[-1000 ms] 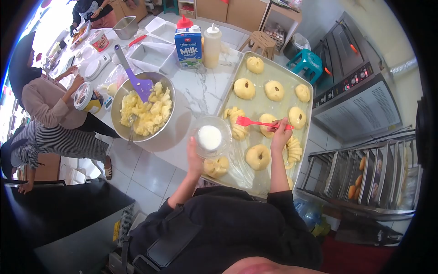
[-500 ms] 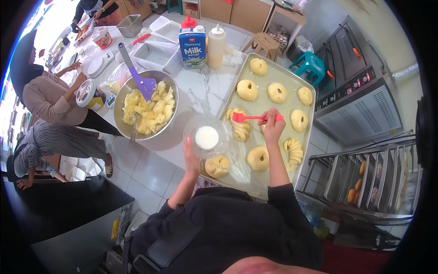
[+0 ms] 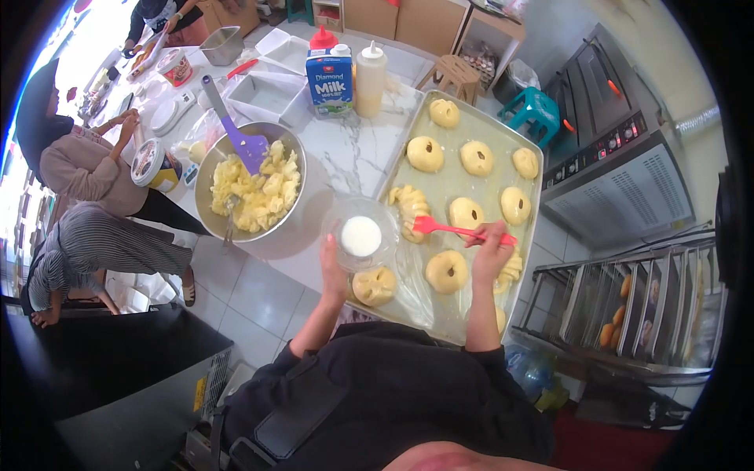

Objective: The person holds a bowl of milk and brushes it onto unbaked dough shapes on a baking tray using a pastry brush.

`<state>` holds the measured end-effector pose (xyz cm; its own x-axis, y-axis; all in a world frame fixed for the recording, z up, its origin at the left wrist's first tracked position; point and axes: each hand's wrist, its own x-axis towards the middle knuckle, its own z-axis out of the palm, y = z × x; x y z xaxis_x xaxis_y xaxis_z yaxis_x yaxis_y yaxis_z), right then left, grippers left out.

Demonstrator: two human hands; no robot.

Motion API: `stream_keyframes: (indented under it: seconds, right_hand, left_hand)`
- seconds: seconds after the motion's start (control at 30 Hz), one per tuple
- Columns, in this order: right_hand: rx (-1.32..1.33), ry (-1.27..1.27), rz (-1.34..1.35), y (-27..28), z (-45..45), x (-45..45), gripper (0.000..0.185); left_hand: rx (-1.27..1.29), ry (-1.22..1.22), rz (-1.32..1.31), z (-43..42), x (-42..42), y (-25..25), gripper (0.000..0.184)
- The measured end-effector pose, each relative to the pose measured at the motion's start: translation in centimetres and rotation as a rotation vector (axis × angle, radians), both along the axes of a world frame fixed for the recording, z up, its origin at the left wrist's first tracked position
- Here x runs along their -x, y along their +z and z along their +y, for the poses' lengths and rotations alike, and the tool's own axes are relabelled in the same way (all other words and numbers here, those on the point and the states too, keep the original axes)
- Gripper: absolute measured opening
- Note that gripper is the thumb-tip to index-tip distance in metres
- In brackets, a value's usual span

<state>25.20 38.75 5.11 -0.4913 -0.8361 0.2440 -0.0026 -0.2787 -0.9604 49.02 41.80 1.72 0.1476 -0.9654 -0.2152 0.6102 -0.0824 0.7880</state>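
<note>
My left hand [image 3: 333,265] is closed on the side of a clear bowl [image 3: 383,213] of white liquid, probably milk, at the tray's left edge. In my right hand [image 3: 492,250] is a red pastry brush [image 3: 455,229], gripped by its handle. Its bristles touch the lower right side of a twisted dough piece [image 3: 407,206]. Round dough buns, some with a dark filling in the middle, sit about it on the lined baking tray [image 3: 404,169]. One round bun [image 3: 447,272] lies just below the brush; another ridged piece [image 3: 510,269] is partly hidden behind my right hand.
A metal bowl [image 3: 295,202] of yellow creamy mixture with a purple spatula [image 3: 250,149] stands left. Behind are a milk carton [image 3: 330,85] and a squeeze bottle [image 3: 370,82]. An oven [image 3: 620,184] and tray rack [image 3: 620,314] are at right. Other people work at left.
My right hand and the brush have moved right and down, from the top of the twisted dough to its lower right side. The bowl in my left hand has shifted slightly right.
</note>
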Motion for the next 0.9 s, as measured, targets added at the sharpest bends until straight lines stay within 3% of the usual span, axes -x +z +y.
stream_keyframes:
  seconds: [0.17, 0.37, 0.6, 0.7, 0.9]
  right_hand:
    - [0.155, 0.083, -0.058, 6.2, 1.7, -1.0, 0.033]
    - [0.006, 0.349, 0.081, 3.0, 1.9, -4.3, 0.035]
    - [-0.031, 0.153, -0.274, 1.6, -2.1, -1.2, 0.037]
    - [-0.006, 0.067, -0.284, -0.5, -5.2, -0.1, 0.038]
    - [-0.042, 0.087, 0.07, -3.8, -8.9, -1.4, 0.035]
  left_hand:
    - [0.001, -0.053, 0.005, 0.0, 0.8, -0.2, 0.049]
    - [0.032, -0.088, -0.129, 0.0, 1.4, -1.8, 0.05]
    - [0.004, -0.039, -0.073, 0.5, 0.5, -3.5, 0.05]
    - [0.018, 0.002, -0.073, 0.4, -0.1, -3.2, 0.049]
    - [0.011, 0.06, 0.004, 0.1, -1.1, -2.1, 0.048]
